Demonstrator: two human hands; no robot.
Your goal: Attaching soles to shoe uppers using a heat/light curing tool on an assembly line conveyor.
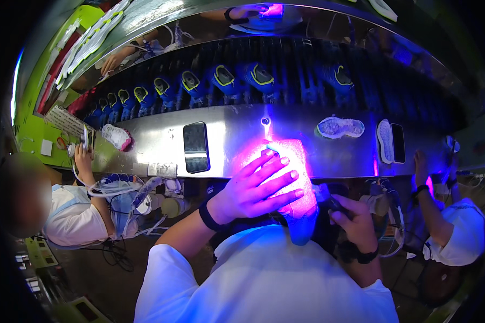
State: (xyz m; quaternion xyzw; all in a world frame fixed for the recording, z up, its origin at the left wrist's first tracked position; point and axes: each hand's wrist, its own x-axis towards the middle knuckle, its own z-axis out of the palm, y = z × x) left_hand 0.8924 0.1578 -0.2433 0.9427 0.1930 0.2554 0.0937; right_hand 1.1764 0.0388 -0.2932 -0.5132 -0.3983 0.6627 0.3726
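A shoe (299, 210), glowing pink and violet under a strong light, is tilted in front of my body at the bench edge. Across it lies my left hand (258, 185), its fingers spread over the surface and gripping it. Just right of the shoe, my right hand (355, 220) is closed on a small brush-like tool (322, 194) with a pale head close to the shoe's side. Most of the tool's handle is hidden by my fingers, and glare washes out the shoe's detail.
The metal bench (231, 124) bears a phone (196, 147), a pink-edged sole (116, 137), another sole (340, 127), and a sole (385, 141) beside a second phone (397, 142). Behind, dark shoes (223, 76) line a conveyor. Co-workers sit left (81, 215) and right (455, 231); hoses and pots (173, 207) hang near the left one.
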